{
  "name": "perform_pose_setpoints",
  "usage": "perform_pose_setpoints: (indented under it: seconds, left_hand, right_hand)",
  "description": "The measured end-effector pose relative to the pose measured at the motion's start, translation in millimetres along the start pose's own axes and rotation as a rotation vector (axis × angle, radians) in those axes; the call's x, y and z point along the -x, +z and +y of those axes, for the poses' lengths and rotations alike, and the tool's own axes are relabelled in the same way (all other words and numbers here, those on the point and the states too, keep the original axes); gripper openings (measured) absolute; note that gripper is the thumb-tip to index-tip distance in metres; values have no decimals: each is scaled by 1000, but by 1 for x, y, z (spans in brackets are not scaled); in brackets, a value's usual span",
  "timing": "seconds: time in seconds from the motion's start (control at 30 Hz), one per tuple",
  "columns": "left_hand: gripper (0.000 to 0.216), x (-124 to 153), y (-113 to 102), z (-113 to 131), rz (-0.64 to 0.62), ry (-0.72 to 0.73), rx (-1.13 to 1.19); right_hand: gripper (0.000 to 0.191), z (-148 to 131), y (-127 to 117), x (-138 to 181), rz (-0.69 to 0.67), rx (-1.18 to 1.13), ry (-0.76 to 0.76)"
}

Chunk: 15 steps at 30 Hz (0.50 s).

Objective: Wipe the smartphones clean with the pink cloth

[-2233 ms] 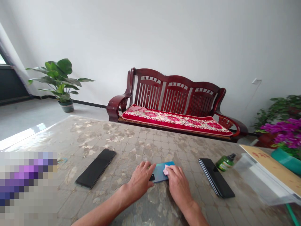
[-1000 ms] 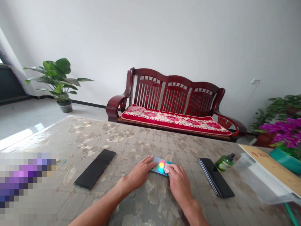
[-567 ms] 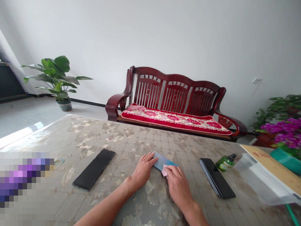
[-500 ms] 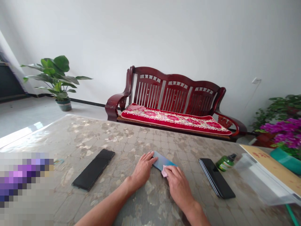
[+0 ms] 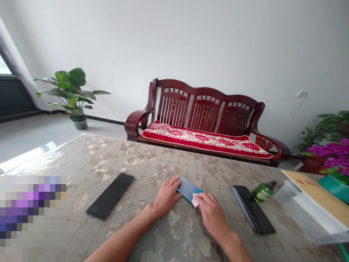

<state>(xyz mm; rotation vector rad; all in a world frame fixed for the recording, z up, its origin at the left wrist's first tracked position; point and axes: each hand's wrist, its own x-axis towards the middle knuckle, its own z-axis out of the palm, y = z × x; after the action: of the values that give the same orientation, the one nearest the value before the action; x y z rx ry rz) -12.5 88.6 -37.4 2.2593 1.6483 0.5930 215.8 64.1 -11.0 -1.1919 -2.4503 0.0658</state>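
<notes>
While the left hand (image 5: 166, 194) lies flat on the desk (image 5: 141, 160) with its fingers stretched out and a little spread, its fingertips touch the left end of a blue phone (image 5: 187, 188). This phone lies flat near the middle of the desk, slightly slanted, between the two hands. The right hand (image 5: 214, 216) is closed with narrow fingers on a pink cloth (image 5: 195, 200) and presses it on the near right end of the blue phone; only a small corner of the cloth shows past the fingers. Well apart to the left, a black phone (image 5: 110, 195) lies flat on the desk. To the right, a second black phone (image 5: 253, 209) lies flat too, near the right hand but not touching it. Just beyond it is a green bottle (image 5: 262, 191) with a dark cap, which seems to lie on its side. A clear plastic box (image 5: 305, 214) stands at the right edge of the desk.
</notes>
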Motion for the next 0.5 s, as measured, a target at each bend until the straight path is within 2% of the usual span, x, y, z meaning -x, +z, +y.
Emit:
perform_pose_setpoints:
  seconds: [0.2,0.4,0.5]
  left_hand:
    - [50,-5,-5,4,-27,-3,2]
    - [47,6,-3,21,-17,-56,-34]
    - [48,6,-6,22,-31,-60,-48]
  right_hand:
    - [36,7,5,-1,9,-20,21]
    - [37,16,1,1,-15,-48,36]
    - [37,20,1,0,-24,-65,30]
